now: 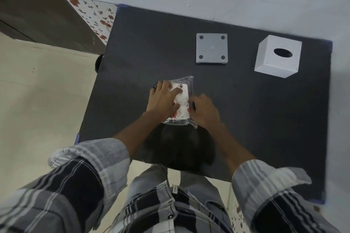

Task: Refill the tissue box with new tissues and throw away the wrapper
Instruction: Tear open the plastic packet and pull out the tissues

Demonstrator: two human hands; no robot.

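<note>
Checked sleeves [79, 172] fill the bottom of my view, both forearms reaching out over the dark table [255, 119]. On my left, the left hand [163, 98] lies flat on the tissue pack [181, 103], fingers spread and pressing down on its clear wrapper. Just beside it, the right hand [205, 112] curls against the pack's right edge, fingers bent in toward the plastic; I cannot tell whether it actually pinches the wrapper. That pack sits on the table near its front middle. Farther back, a flat white square panel [211, 48] with 4 round marks at its corners lies apart from the white tissue box [277, 56], which stands at the far right with 1 oval opening facing up.
</note>
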